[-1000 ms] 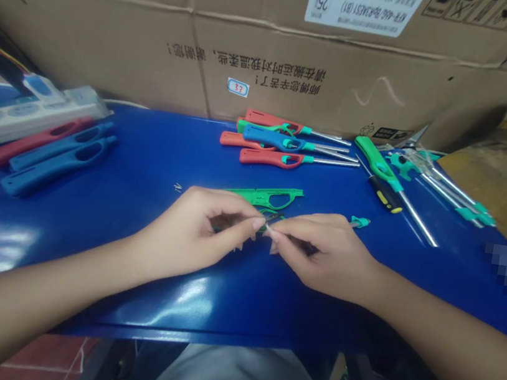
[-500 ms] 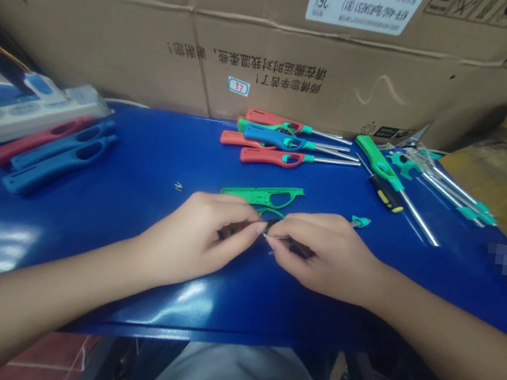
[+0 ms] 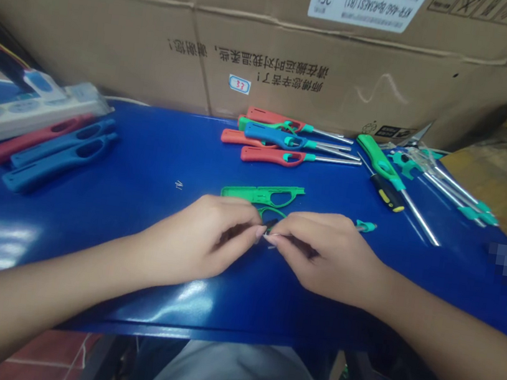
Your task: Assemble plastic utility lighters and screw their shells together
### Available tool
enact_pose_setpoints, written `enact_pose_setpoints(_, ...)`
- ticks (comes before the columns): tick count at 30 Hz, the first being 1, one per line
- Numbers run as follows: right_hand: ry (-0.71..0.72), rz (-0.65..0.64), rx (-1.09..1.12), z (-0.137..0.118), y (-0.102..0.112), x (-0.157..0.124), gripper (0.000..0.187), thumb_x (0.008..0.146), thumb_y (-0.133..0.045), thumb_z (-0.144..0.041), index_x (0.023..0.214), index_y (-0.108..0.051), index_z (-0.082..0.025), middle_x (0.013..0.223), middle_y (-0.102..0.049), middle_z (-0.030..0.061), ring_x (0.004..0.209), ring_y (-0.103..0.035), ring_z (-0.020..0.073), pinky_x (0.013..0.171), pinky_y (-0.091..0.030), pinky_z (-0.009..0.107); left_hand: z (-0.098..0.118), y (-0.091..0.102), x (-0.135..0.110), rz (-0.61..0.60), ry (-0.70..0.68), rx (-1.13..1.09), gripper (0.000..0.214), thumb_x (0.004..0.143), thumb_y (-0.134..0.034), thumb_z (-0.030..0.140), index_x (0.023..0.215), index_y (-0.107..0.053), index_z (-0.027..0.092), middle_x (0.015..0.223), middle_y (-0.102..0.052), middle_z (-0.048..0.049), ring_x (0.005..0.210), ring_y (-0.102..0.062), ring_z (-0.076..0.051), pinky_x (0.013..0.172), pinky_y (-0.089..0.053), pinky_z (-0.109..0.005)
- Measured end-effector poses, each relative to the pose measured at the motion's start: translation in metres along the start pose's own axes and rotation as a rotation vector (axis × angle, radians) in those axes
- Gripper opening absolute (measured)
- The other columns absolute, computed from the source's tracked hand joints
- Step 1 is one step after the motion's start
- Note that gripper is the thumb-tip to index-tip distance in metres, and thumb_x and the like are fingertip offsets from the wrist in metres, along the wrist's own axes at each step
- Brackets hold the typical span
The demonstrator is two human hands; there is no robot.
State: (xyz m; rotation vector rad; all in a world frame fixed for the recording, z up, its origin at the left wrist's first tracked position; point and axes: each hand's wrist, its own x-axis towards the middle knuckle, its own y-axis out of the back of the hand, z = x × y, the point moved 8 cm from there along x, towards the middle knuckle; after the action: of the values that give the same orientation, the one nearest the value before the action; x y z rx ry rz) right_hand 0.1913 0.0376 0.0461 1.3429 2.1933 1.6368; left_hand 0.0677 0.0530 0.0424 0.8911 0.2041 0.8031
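Note:
My left hand [image 3: 216, 235] and my right hand [image 3: 325, 250] meet over the middle of the blue table, thumbs and fingertips pinched close together. Between them is a small dark part [image 3: 270, 224] with a thin pale piece, perhaps a wire; my fingers hide most of it and its kind cannot be made out. Just beyond my hands lies an opened green lighter shell half [image 3: 260, 195], its inner side up. A second green loop [image 3: 271, 213] shows partly behind my fingers. Right of my right hand is a teal nozzle piece [image 3: 365, 226], partly covered.
Several long-necked lighters [image 3: 272, 156] lie at the back. A green lighter [image 3: 380, 160], a yellow-black screwdriver [image 3: 386, 193] and metal tubes [image 3: 447, 186] are at right. Red and blue handle shells [image 3: 60, 153] lie beside a power strip [image 3: 32, 115]. Tiny screws [image 3: 178, 185] lie left. A cardboard box [image 3: 127, 46] stands behind.
My fingertips have shifted slightly around the small part. The teal nozzle piece beside my right hand has moved a little to the right.

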Motion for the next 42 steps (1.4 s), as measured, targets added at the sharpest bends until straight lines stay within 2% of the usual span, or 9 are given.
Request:
enact_pose_setpoints(8,-0.031,-0.036,-0.017,0.005,-0.005,-0.004,0.022,0.101,-0.054,-0.021,0.088,-0.071,-0.017,0.085,-0.077,0.0021,0.078,-0.073,0.0159,0.070,-0.048,0.027,0.001,-0.004,0.001,-0.028,-0.031,-0.002,0.023,0.102,-0.050,0.020,0.088,-0.067,0.015,0.081,-0.066,-0.0010,0.074,-0.059,-0.012,0.069,-0.043,-0.023)
enact_pose_setpoints(12,-0.070,-0.008,0.007,0.009,-0.003,-0.002,0.020,0.098,-0.057,-0.019,0.086,-0.072,-0.017,0.080,-0.076,0.0004,0.073,-0.071,0.0135,0.066,-0.047,0.025,0.001,-0.004,0.000,-0.015,-0.037,-0.004,0.022,0.102,-0.051,0.020,0.087,-0.067,0.015,0.080,-0.065,-0.0008,0.072,-0.059,-0.012,0.068,-0.043,-0.023)
enact_pose_setpoints(19,-0.055,0.066,0.122,0.006,0.005,0.004,0.009,0.087,-0.068,-0.014,0.081,-0.075,-0.015,0.062,-0.066,-0.0042,0.049,-0.051,0.0057,0.051,-0.039,0.020,-0.005,-0.004,0.000,0.019,0.090,-0.056,0.023,0.102,-0.053,0.025,0.085,-0.066,0.016,0.076,-0.064,0.0022,0.069,-0.057,-0.010,0.066,-0.041,-0.022)
enact_pose_setpoints(22,-0.032,0.078,0.083,0.002,0.006,0.004,0.011,0.088,-0.066,-0.013,0.084,-0.076,-0.015,0.066,-0.070,-0.0029,0.051,-0.054,0.0060,0.053,-0.041,0.020,-0.005,-0.003,-0.001,0.048,0.108,-0.087,0.024,0.102,-0.053,0.025,0.083,-0.065,0.016,0.073,-0.063,0.0036,0.066,-0.056,-0.008,0.065,-0.041,-0.021)
enact_pose_setpoints(29,0.029,0.072,-0.002,-0.002,0.003,0.001,0.015,0.093,-0.062,-0.014,0.089,-0.077,-0.016,0.077,-0.078,-0.0005,0.066,-0.071,0.0121,0.064,-0.049,0.024,-0.005,-0.002,-0.001,0.056,0.118,-0.141,0.024,0.103,-0.053,0.026,0.084,-0.065,0.017,0.073,-0.064,0.0043,0.064,-0.057,-0.008,0.065,-0.042,-0.020)
enact_pose_setpoints(34,0.033,0.081,0.097,-0.002,0.007,0.002,0.013,0.093,-0.064,-0.012,0.089,-0.076,-0.016,0.073,-0.077,-0.0017,0.065,-0.071,0.0101,0.065,-0.050,0.020,-0.004,-0.001,-0.001,0.062,0.117,-0.161,0.024,0.102,-0.054,0.027,0.083,-0.065,0.018,0.072,-0.064,0.0048,0.062,-0.056,-0.008,0.062,-0.042,-0.020)
enact_pose_setpoints(39,-0.063,0.043,0.243,0.005,0.012,0.004,0.021,0.098,-0.057,-0.015,0.087,-0.074,-0.017,0.075,-0.076,0.0016,0.067,-0.070,0.0121,0.063,-0.052,0.023,-0.009,0.003,-0.002,0.091,0.134,-0.164,0.025,0.103,-0.053,0.030,0.085,-0.066,0.018,0.073,-0.064,0.0042,0.063,-0.057,-0.009,0.062,-0.042,-0.021)
enact_pose_setpoints(42,-0.104,0.057,0.251,0.007,0.016,0.005,0.016,0.096,-0.059,-0.014,0.088,-0.072,-0.016,0.078,-0.074,0.0023,0.066,-0.065,0.0115,0.062,-0.050,0.024,-0.013,0.004,-0.002,0.116,0.144,-0.176,0.026,0.103,-0.053,0.032,0.085,-0.065,0.018,0.073,-0.063,0.0036,0.065,-0.056,-0.009,0.063,-0.042,-0.022)
